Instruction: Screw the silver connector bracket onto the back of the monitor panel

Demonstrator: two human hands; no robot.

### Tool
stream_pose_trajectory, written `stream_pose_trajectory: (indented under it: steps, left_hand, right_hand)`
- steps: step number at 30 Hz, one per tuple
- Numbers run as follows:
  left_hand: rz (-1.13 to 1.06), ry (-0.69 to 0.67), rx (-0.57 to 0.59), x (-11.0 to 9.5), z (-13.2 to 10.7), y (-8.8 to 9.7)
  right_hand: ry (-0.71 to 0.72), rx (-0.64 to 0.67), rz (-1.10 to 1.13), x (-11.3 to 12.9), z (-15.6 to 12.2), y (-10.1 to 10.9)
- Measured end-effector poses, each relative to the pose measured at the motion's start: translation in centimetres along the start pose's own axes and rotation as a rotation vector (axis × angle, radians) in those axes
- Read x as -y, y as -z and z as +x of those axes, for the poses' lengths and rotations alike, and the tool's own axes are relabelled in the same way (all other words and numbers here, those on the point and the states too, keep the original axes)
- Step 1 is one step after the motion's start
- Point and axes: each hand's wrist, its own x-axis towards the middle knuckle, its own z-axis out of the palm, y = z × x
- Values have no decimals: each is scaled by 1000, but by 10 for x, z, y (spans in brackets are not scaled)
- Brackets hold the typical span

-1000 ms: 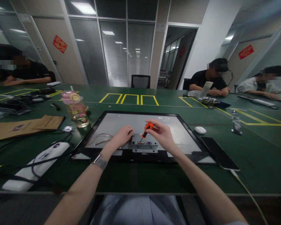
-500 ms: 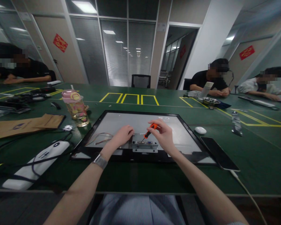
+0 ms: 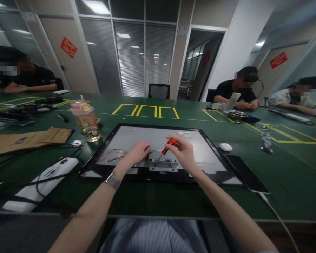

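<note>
A flat monitor panel (image 3: pixel 200 147) lies face down on the green table in front of me, with a small metal connector bracket (image 3: pixel 163 163) near its front edge. My right hand (image 3: pixel 183 151) is closed on a small orange-handled screwdriver (image 3: pixel 166 147), tip pointing down at the bracket. My left hand (image 3: pixel 138 151) rests on the panel just left of the bracket, fingers curled against its edge; whether it pinches anything is hidden. Thin coloured wires (image 3: pixel 113 154) loop across the panel's left side.
A pink-lidded bottle (image 3: pixel 85 120) and brown paper bags (image 3: pixel 28 137) stand to the left, a white power strip (image 3: pixel 39 185) with black cables at front left. A white mouse (image 3: pixel 225 147) and a black phone (image 3: pixel 246 173) lie right. Other people sit around the table.
My right hand has shifted slightly, tilting the screwdriver while its tip stays at the bracket. The left hand has kept its place.
</note>
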Motion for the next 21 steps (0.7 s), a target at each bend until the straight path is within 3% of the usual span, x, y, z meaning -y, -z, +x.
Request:
stream_pose_trajectory:
  steps: [7, 14, 21]
  left_hand:
    - [-27, 5, -16, 3, 0, -1]
    - [-29, -7, -15, 6, 1, -5]
    - [-44, -3, -30, 7, 0, -5]
  right_hand:
    - [-88, 210, 236, 9, 3, 7]
    - [-7, 12, 59, 5, 3, 4]
    - [-29, 190, 130, 11, 0, 1]
